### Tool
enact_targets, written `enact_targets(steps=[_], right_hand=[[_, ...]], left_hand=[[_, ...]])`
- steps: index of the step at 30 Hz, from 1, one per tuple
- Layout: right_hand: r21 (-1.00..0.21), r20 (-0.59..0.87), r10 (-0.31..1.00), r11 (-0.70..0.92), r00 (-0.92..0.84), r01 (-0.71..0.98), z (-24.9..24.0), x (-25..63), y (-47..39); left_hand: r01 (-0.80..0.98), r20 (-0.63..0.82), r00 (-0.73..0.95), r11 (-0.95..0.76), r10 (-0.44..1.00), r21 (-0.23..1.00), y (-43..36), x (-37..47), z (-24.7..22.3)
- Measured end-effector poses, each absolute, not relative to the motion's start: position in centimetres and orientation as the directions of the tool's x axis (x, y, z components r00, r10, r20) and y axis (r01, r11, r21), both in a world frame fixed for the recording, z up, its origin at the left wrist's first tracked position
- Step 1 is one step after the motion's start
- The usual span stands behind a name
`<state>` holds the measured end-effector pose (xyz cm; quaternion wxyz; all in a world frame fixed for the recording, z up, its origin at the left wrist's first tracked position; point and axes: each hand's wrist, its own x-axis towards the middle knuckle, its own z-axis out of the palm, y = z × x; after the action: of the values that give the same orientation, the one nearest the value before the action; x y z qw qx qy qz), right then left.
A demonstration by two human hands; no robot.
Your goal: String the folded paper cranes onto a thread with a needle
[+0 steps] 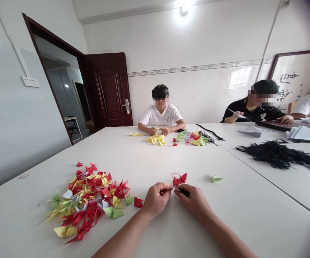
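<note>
My left hand (158, 197) is closed in a pinch above the white table, its fingertips turned toward my other hand. What it pinches, if anything, is too small to make out. My right hand (193, 199) is closed around a thin tool with a dark body and a pale, narrow tip (176, 187); its exact kind does not show. Just beyond both sets of fingertips are folded red paper cranes (181, 178), with a thin red loop beside them. One red crane (138, 202) lies left of my left hand. A pale green crane (215, 178) rests farther right.
A heap of red, yellow, green and white paper cranes (90, 195) covers the table's left part. Across the table (133, 157), a person (160, 114) handles yellow cranes. Black cords (278, 154) and white paper stacks (308, 133) lie right, near two more people.
</note>
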<state>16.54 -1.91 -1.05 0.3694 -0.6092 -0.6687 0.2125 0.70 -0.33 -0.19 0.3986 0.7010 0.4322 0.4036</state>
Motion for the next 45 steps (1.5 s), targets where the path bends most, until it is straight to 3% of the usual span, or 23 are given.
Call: enact_targets(steps=[28, 45], right_hand=[[-0.752, 0.266, 0.964, 0.189, 0.029, 0.631, -1.23, 16.45, -1.67], [-0.708, 0.250, 0.968, 0.178, 0.007, 0.683, -0.94, 16.36, -2.18]], left_hand=[[0.314, 0.190, 0.346, -0.304, 0.919, 0.899, -0.42, 0.70, 0.50], [0.304, 0.250, 0.366, -0.369, 0.896, 0.878, -0.21, 0.71, -0.16]])
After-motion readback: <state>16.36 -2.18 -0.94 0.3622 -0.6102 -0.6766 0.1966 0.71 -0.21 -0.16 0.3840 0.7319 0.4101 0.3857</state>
